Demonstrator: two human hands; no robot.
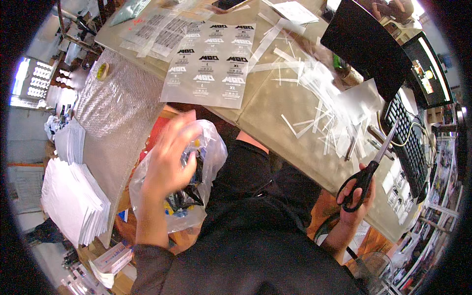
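Observation:
My right hand [355,209] grips a pair of scissors [366,179] by its black handles at the right edge of the table. The metal blades point up and away, toward the keyboard. My left hand [169,160] is blurred by motion above a clear plastic bag [212,142] beside my lap. Its fingers look stretched out with the thumb apart, and nothing shows in them. Dark and coloured items lie inside the bag, too covered to name. On the table ahead lies a translucent sheet [204,71] printed with rows of black and white labels.
Cut white strips [319,105] are strewn over the table [270,123]. A black keyboard [410,142] and dark monitors [366,39] stand at the right. Small cut labels [398,189] lie below the keyboard. At left are bubble wrap [118,98], a tape roll [102,72] and stacked white paper [73,201].

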